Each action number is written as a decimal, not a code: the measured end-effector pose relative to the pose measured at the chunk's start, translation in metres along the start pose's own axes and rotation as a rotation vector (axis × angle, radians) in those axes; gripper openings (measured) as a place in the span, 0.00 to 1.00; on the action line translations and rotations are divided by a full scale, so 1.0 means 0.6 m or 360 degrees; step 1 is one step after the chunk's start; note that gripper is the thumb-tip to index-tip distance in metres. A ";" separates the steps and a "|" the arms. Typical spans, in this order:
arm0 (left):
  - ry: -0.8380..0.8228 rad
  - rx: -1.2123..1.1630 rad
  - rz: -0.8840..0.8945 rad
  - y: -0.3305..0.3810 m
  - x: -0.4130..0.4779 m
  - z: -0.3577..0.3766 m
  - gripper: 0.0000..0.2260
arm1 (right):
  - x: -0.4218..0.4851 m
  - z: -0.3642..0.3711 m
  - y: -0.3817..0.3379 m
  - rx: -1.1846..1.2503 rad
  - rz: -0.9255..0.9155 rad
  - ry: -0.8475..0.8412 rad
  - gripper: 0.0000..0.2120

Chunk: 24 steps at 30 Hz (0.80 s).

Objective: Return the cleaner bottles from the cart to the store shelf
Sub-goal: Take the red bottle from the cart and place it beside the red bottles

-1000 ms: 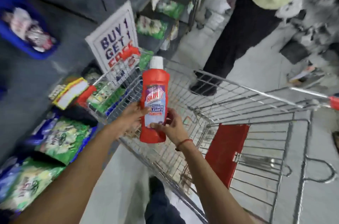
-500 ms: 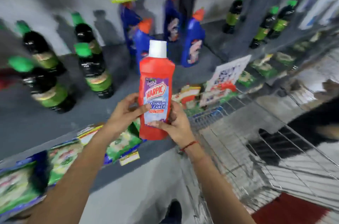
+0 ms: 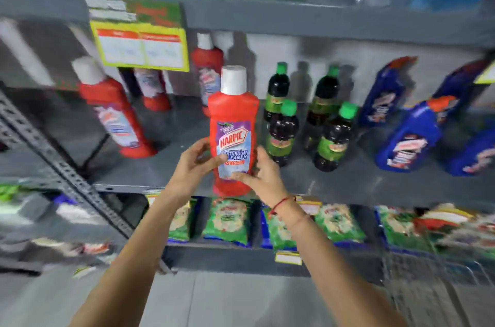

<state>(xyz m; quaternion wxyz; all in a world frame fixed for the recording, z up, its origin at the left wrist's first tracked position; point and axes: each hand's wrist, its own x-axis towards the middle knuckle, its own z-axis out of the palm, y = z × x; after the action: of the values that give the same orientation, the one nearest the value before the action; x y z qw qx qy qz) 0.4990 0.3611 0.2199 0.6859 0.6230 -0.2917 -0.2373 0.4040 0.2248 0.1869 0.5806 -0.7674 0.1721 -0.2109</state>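
Note:
A red cleaner bottle (image 3: 233, 123) with a white cap and a purple label stands upright in both my hands, in front of the grey middle shelf (image 3: 171, 168). My left hand (image 3: 191, 166) grips its left side and my right hand (image 3: 261, 174) grips its lower right. On the shelf behind stand three more red bottles of the same kind: one tilted at the left (image 3: 113, 109), one half hidden by a yellow sign (image 3: 154, 91), and one behind the held bottle (image 3: 207, 66). The cart's wire edge (image 3: 428, 273) shows at the lower right.
Several dark bottles with green caps (image 3: 281, 133) stand right of the held bottle, and blue bottles (image 3: 407, 136) further right. A yellow price sign (image 3: 140, 48) hangs from the upper shelf. Green packets (image 3: 227, 219) fill the lower shelf. A perforated grey upright (image 3: 53, 163) slants at the left.
My view has swung from the cart up to the shelf. Both hands have carried the red bottle up and over, level with the middle shelf, near the other red bottles.

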 end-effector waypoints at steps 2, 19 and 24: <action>0.0056 0.0026 0.0040 0.003 0.014 -0.037 0.12 | 0.036 0.034 -0.001 -0.0056 -0.0045 -0.0024 0.21; 0.0081 0.0133 0.0030 -0.062 0.094 -0.111 0.16 | 0.133 0.097 0.040 -0.0226 -0.0009 -0.0070 0.24; 0.0028 0.0194 -0.0006 -0.058 0.116 -0.125 0.18 | 0.148 0.101 0.034 -0.0225 -0.0026 -0.0094 0.26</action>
<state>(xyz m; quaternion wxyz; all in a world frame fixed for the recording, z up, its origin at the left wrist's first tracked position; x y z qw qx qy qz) 0.6024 0.3630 0.1886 0.6487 0.6663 -0.2984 -0.2150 0.5107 0.2239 0.1637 0.5280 -0.8137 0.1631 -0.1802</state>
